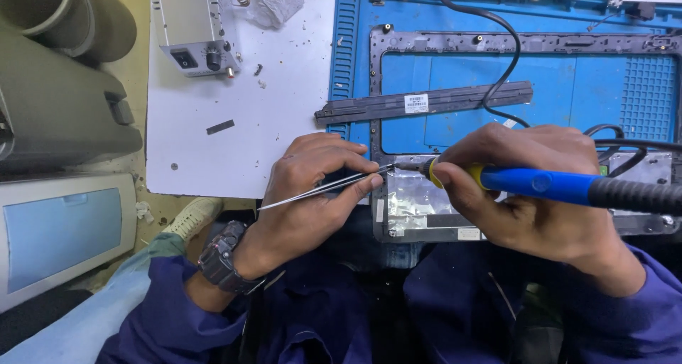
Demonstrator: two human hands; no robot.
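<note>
While the left hand (312,193) pinches tweezers (323,187) and the right hand (526,193) grips a soldering iron (540,184), tips meet at the foil-covered panel (415,200) w/ bezel frame (518,43) already off — soldering looks mid-way, unfinished.

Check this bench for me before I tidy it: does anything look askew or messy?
Yes. A dark plastic strip lies slanted across the black frame on the blue mat, and small dark bits are scattered over the white sheet.

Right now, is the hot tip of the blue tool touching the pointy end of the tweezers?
Cannot tell. In the head view the soldering iron tip and the tweezers points meet at one spot by the left hand's fingers, too small to show contact or gap.
</note>
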